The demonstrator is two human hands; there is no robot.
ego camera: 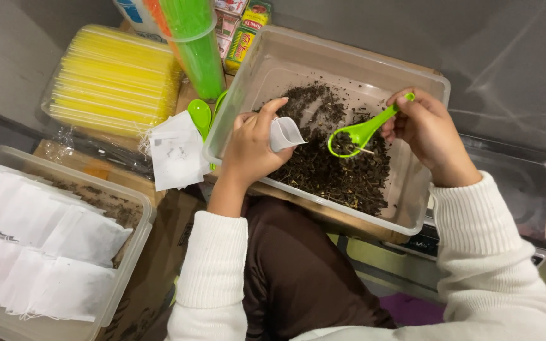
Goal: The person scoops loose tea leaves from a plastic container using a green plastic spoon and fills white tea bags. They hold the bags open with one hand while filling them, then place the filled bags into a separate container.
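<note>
Right hand [426,126] tips green spoon [360,131] — left hand [251,146] pinches paper pouch [284,133] (held open).

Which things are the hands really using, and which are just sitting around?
In use:
left hand holding small white bag
right hand holding green spoon
clear tub of dried leaves

Just lying about:
yellow straws
tub of filled white bags
second green spoon
metal tray

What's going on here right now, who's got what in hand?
A person in a white sweater works over a clear plastic bin of dark loose tea leaves. The right hand holds a green plastic scoop with some leaves in its bowl. The left hand holds a small white filter bag open beside the scoop. Another clear bin to the left holds a stack of white bags.
</note>
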